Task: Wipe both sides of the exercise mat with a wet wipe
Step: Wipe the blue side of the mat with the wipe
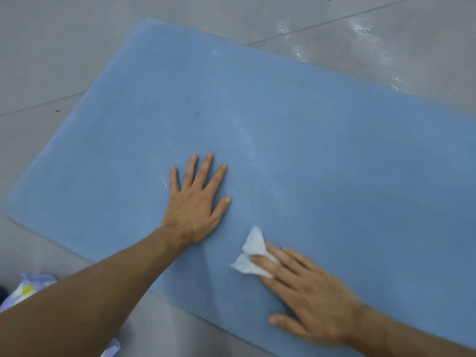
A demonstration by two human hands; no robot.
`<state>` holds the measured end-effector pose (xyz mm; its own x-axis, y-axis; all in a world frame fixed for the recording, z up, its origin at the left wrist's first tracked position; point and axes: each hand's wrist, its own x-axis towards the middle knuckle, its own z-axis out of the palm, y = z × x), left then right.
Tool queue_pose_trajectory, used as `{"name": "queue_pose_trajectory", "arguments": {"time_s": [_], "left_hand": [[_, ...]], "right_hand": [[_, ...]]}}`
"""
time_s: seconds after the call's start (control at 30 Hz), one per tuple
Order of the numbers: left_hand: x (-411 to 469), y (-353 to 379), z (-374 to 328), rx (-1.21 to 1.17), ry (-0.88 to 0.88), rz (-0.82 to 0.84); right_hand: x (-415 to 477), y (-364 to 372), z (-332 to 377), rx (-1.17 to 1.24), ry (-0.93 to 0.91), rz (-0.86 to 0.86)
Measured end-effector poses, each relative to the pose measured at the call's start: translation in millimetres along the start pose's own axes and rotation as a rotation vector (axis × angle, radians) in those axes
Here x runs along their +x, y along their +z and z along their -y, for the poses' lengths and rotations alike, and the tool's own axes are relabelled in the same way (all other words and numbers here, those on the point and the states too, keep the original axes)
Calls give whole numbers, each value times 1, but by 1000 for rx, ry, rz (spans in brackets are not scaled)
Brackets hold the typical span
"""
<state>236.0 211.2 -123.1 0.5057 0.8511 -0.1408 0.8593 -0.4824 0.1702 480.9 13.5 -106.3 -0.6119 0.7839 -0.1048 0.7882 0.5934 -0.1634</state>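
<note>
Head view: right hand [311, 292] lies flat with straight fingers, pressing a crumpled white wipe [251, 253] onto the mat [334, 150]; nothing is gripped. Wipe sits under and just beyond its fingertips, toward the left hand [194, 204]. Left hand, beyond the wipe, rests palm-down on the mat, fingers spread, holding nothing. Mat is blue, flat on grey floor [51, 60], with pale streaks beyond the left hand.

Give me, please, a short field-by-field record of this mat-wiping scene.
floor: grey tiles, wet patches top right
exercise mat: blue, lying flat, damp streaks mid-surface
left hand: flat, fingers spread, pressing the mat
right hand: straight fingers pressing the wet wipe onto the mat
soft pack: lower left, partly behind the left arm
</note>
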Motion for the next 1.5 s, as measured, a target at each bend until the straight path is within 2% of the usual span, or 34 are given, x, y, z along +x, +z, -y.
{"name": "queue_pose_trajectory", "arguments": {"time_s": [0.1,0.2,0.33,0.43,0.5,0.57,0.83,0.97,1.03,1.23,1.3,1.4,1.5], "left_hand": [[-1,1,-1,9,7,-8],[-1,2,-2,14,7,-13],[-2,2,-2,16,10,-11],[-3,2,-3,8,14,-12],[-3,1,-3,5,16,-13],[-2,0,-4,6,21,-10],[-4,3,-7,17,54,-9],[-5,4,-9,21,86,-5],[-6,4,-11,19,87,-3],[-6,5,-12,33,97,2],[-6,5,-12,41,99,0],[-6,6,-12,60,99,-6],[-6,7,-12,67,101,-8]], "right_hand": [[-7,5,6,-34,-74,-6],[-3,8,-21,-15,-14,-55],[10,-3,-91,-31,303,-101],[12,-18,-135,-11,563,-51],[9,-21,-146,72,661,-10],[7,-21,-138,119,628,-1],[-32,3,-18,47,44,37],[-40,4,-13,-5,-62,61],[-36,4,-30,-12,-1,35],[-14,-13,-117,2,532,1],[-12,-17,-134,58,646,1],[-11,-15,-126,127,659,-13],[-20,-14,-87,121,487,-13]]}}
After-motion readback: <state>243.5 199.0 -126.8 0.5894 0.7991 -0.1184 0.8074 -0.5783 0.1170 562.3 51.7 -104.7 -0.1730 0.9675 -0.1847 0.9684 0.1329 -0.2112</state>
